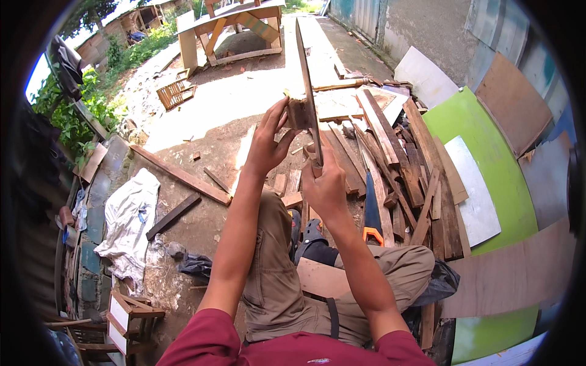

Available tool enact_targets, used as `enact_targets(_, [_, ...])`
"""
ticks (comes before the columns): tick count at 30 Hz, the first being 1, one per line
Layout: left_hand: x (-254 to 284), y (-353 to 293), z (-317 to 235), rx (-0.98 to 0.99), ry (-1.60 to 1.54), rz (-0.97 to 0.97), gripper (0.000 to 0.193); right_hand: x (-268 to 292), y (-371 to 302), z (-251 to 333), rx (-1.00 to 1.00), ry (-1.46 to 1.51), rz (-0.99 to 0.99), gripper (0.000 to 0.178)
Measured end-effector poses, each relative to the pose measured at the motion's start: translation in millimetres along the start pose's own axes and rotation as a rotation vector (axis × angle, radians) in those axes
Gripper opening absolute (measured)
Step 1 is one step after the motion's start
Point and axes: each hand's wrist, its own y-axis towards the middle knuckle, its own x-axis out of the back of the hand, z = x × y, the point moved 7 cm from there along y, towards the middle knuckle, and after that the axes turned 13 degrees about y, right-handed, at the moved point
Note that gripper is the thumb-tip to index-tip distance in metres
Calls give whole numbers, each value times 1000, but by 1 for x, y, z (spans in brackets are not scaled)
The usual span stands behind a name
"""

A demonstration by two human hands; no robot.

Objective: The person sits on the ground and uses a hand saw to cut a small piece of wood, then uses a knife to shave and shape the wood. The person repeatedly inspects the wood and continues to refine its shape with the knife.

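Left hand point(267, 139): was raised in front of the person, fingers and thumb grasping a small wood block point(298, 114) from its left side.
Wood block: was up in the air, between the left fingers and the blade of the saw point(307, 73).
Right hand point(328, 182): was clenched around the saw's handle, just below the block and to its right.
Saw: stood nearly upright, tip upward and leaning a little left; its blade passed close along the block's right side, and whether it had cut in I could not tell.
Legs: were bent in brown trousers point(268, 274), with a dark shoe point(314, 233) showing between them and a short board point(323, 279) near the lap.
Blue saw point(372, 207): lay with its orange handle toward the person, beside the wood pile point(421, 177).
Wood pile: spread to the right of the hands, long pieces crossing one another.
Right side: a green board point(482, 152) stretched beyond the pile, a white panel point(471, 190) lying over part of it.
Left ground: held a white cloth point(129, 219), a dark stick point(173, 216), a long plank point(183, 175) and a black plastic bag point(196, 266).
Far end: a wooden table point(244, 56) stood in the yard, with a small slatted rack point(173, 95) to its left, nearer the person.
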Motion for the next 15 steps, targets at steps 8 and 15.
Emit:
enact_targets(8, [0, 2, -5, -32, 27, -5, 65, 20, -5, 86, 257, -10, -88, 28])
enact_targets(15, [2, 5, -4, -31, 18, 0, 66, 3, -7, 40, 180, -139, -107, 16])
